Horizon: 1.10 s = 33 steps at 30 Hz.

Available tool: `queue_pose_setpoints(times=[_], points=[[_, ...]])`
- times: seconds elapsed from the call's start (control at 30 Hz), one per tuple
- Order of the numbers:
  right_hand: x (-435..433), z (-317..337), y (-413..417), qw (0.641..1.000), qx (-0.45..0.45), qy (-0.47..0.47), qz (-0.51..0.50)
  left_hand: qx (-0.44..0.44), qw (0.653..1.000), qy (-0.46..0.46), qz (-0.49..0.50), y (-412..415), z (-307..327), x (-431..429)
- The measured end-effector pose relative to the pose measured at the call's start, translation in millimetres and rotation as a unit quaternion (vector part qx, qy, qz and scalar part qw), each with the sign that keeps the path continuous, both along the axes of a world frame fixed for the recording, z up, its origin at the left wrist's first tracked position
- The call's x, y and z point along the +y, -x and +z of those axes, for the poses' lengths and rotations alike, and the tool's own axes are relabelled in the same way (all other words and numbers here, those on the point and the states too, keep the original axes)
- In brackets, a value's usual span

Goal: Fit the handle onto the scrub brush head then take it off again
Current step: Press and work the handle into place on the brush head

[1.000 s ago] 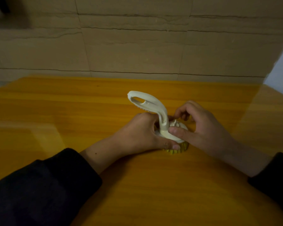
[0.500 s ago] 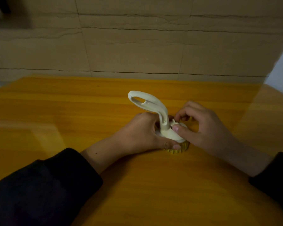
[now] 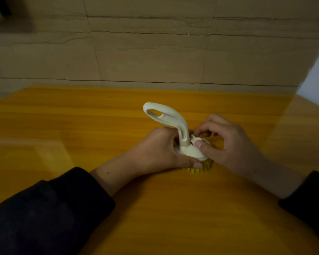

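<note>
A cream scrub brush head (image 3: 191, 153) with yellow bristles sits bristles-down on the orange wooden table (image 3: 63, 126). The cream looped handle (image 3: 166, 116) stands upright from its top, leaning left. My left hand (image 3: 155, 151) wraps the head's left side, its thumb lying along the front rim. My right hand (image 3: 228, 144) comes in from the right and pinches a small cream tab at the base of the handle between thumb and forefinger. The far side of the head is hidden behind my fingers.
A beige panelled wall (image 3: 155, 52) rises just behind the table's far edge. The table's right edge (image 3: 283, 115) runs diagonally near my right hand. Dark sleeves cover both forearms.
My right thumb has slid up from the head's front rim to the base of the handle, and the forefinger has curled in to pinch there. The left hand and brush have stayed put.
</note>
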State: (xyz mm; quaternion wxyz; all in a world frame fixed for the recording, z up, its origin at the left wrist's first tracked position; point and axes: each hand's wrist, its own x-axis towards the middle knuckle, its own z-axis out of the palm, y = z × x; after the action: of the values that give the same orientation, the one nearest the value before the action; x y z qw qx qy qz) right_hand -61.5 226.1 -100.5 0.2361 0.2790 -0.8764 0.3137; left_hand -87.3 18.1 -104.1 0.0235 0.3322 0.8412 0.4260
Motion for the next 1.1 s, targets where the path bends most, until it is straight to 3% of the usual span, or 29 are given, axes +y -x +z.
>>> queue_pose_setpoints(times=[0.23, 0.53, 1.1], points=[[0.5, 2.9, -0.9, 0.999, 0.010, 0.036, 0.005, -0.002, 1.000, 0.009, 0.003, -2.5, 2.6, 0.5], [2.2, 1.6, 1.9, 0.987, -0.024, 0.151, -0.041, 0.007, 0.999, 0.033, 0.022, -6.0, 7.0, 1.1], [23.4, -6.1, 25.4, 0.978, -0.069, -0.054, -0.188, -0.016, 0.999, 0.039, 0.027, -9.0, 10.0, 1.0]])
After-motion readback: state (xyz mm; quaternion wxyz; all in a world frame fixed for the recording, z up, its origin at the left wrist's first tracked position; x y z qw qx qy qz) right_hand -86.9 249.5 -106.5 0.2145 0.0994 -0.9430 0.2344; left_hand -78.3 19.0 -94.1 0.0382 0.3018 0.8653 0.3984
